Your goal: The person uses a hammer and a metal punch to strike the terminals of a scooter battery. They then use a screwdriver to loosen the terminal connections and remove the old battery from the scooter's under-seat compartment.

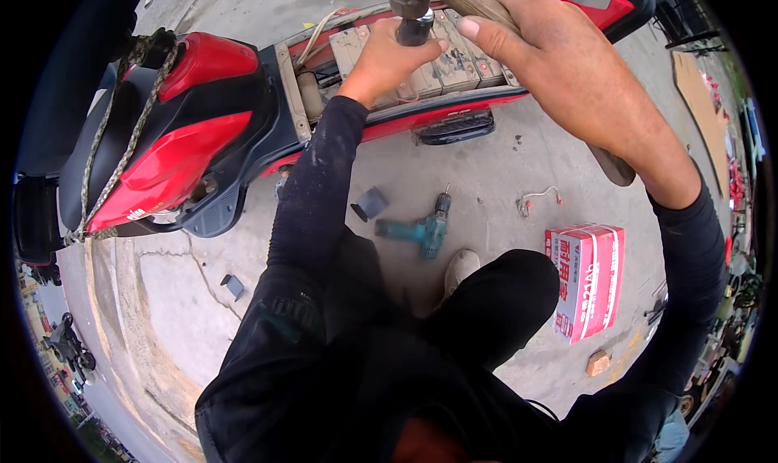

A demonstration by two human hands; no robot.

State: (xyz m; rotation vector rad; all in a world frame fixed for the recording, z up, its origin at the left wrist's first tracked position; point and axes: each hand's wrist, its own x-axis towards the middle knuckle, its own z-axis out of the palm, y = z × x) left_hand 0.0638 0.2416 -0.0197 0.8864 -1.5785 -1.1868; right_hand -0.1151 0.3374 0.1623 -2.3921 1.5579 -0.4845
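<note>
Both hands' fingers clenched: left hand [389,57] grasping dark cylindrical tool [415,27], right hand [559,66] wooden hammer handle [474,1].

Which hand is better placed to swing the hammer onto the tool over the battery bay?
Right. The right hand grips the wooden hammer handle, while the left hand is wrapped around the dark tool above the batteries, steadying it.

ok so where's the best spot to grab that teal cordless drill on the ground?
Probably the teal drill's handle, from above. It lies flat on the concrete, chuck pointing toward the scooter, with open ground around its thick grip.
</note>
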